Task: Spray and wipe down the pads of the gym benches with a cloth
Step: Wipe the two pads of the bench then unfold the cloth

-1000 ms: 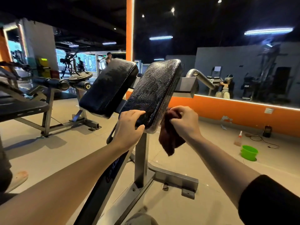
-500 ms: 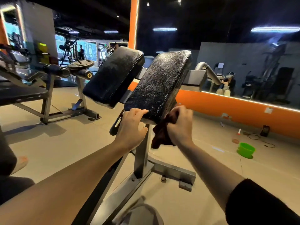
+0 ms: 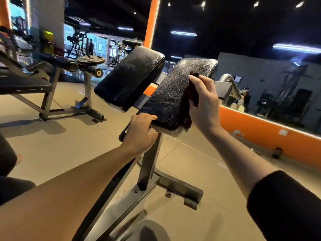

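I can read no text, label, brand or number anywhere here. The yellow-green sign on the far wall to my left is too blurred to make out, and the small pale plate on the orange wall strip to my right shows no writing that I can tell.
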Available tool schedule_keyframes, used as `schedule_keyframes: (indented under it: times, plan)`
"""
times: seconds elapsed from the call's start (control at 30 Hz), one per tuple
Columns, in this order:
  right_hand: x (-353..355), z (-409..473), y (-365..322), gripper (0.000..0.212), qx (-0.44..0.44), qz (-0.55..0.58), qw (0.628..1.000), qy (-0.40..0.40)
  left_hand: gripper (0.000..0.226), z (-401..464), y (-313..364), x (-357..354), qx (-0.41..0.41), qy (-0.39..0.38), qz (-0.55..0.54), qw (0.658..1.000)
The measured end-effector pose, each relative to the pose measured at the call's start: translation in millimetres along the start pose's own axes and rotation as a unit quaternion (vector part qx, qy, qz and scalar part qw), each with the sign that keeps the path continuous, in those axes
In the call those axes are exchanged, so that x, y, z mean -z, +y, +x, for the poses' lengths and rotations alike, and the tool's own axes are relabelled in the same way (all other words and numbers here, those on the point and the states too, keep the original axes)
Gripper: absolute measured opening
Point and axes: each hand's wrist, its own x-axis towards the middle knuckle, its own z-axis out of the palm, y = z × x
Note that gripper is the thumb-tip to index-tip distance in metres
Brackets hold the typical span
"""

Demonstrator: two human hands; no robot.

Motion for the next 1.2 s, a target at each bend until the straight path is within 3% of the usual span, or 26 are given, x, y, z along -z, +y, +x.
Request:
schedule_keyframes:
  times: [0.1,0.2,0.43,0.57,0.67,0.8,0.83,0.93,1.03,1.13,1.2]
  plan:
    - [-19,-1,3,0.055,0.006,-0.051,0.99,-0.133,0.05,2,2,4,0.027,0.014,-0.024,0.999]
    - [-38,-36,-10,0.048,0.084,-0.065,0.981,-0.161,0.053,4,4,5,0.05,0.015,-0.035,0.998]
    - [-34,-59,-60,0.064,0.102,0.106,0.954,-0.262,0.042,6,5,19,0.15,0.118,-0.237,0.953]
    - [-21,-29,-71,0.04,-0.078,0.203,0.967,-0.133,0.055,-1,11,32,0.065,0.134,-0.298,0.943]
    - [-16,-4,-71,0.024,-0.157,0.189,0.965,-0.085,0.052,-3,21,37,0.03,0.083,-0.326,0.941]
    - [-21,9,-75,0.009,-0.24,0.221,0.944,-0.058,0.064,-3,23,40,0.029,-0.009,-0.407,0.913]
    - [-23,9,-75,0.004,-0.24,0.217,0.943,-0.074,0.064,-3,25,41,0.041,0.001,-0.401,0.915]
    - [-28,6,-67,0.026,-0.194,0.186,0.948,-0.168,0.051,5,23,42,0.147,0.121,-0.347,0.918]
    - [-28,8,-38,0.022,-0.101,0.054,0.988,-0.103,0.039,23,10,41,0.227,0.207,-0.331,0.892]
    - [-30,3,-6,0.03,-0.092,-0.027,0.995,-0.043,0.041,45,4,33,0.206,0.207,-0.289,0.912]
    - [-34,-1,9,0.043,-0.112,-0.027,0.992,-0.047,0.043,58,6,19,0.167,0.139,-0.293,0.931]
